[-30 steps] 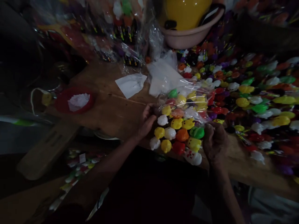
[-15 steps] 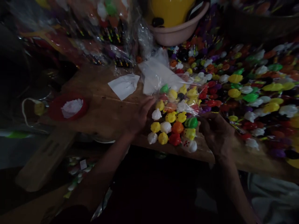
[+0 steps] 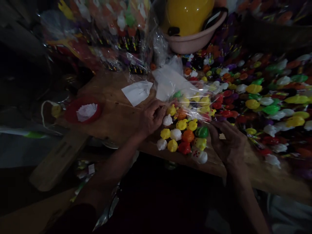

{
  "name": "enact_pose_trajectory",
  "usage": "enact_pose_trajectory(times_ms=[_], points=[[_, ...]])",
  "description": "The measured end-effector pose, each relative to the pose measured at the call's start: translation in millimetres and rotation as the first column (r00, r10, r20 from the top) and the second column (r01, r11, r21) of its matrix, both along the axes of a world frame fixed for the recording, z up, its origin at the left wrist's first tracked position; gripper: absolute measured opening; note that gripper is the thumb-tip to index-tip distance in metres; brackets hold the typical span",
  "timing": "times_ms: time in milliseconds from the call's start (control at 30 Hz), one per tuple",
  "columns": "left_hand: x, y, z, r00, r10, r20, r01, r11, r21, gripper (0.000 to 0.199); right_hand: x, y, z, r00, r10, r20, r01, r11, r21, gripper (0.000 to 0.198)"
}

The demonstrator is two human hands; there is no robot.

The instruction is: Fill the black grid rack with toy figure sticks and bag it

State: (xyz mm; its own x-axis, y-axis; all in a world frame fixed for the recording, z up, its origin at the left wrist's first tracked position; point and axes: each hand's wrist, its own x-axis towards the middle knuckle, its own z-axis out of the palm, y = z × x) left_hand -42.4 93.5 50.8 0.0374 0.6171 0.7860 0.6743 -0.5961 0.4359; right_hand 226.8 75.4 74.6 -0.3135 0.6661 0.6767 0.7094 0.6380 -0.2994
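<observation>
A clear plastic bag (image 3: 195,107) covers the far part of a cluster of small toy heads (image 3: 175,134) in yellow, white, orange, red and green. The near rows stick out of the bag toward me at the table edge. At the bag's left edge, my left hand (image 3: 152,118) is closed, its fingers curled in a pinch on the plastic. My right hand (image 3: 229,139) is at the opposite corner, thumb and fingers closed on the bag's edge beside a green toy head (image 3: 201,132). The light is dim, and the fingertips are partly hard to make out.
Many loose toy heads (image 3: 253,104) are heaped on the right. White paper sheets (image 3: 137,92) and a red bowl (image 3: 97,113) of paper slips lie on the wooden table (image 3: 117,120). Behind stand a pink basin (image 3: 192,44) holding a yellow helmet-like object (image 3: 188,16) and filled plastic bags (image 3: 109,32).
My left fingers, stretched along the bag's edge before, have curled into a pinch. My right hand stays at the right corner with slightly shifted fingers. The whole view has shifted a little.
</observation>
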Motion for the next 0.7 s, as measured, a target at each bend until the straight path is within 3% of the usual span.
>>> enact_pose_trajectory(times_ms=[167,300,467,633,700], points=[[-13,-12,20.6,0.947,-0.071,-0.314,0.102,0.991,0.085,0.014,9,-18,8,0.974,-0.046,0.223,0.012,0.988,0.153,0.006],[-33,-41,31.3,0.820,-0.129,-0.558,0.220,0.970,0.100,0.016,29,-51,4,0.945,0.042,0.325,-0.073,0.994,0.083,0.011],[-47,-79,29.8,0.798,-0.252,-0.547,0.268,0.962,-0.051,0.020,37,-97,8,0.938,0.201,0.283,-0.179,0.979,-0.101,0.016],[-46,-117,26.3,0.791,-0.441,-0.424,0.412,0.897,-0.162,0.015,34,-144,15,0.926,0.335,0.173,-0.271,0.910,-0.314,0.020],[-45,-129,27.8,0.763,-0.478,-0.436,0.437,0.877,-0.199,0.014,37,-159,12,0.935,0.328,0.138,-0.262,0.897,-0.357,0.024]])
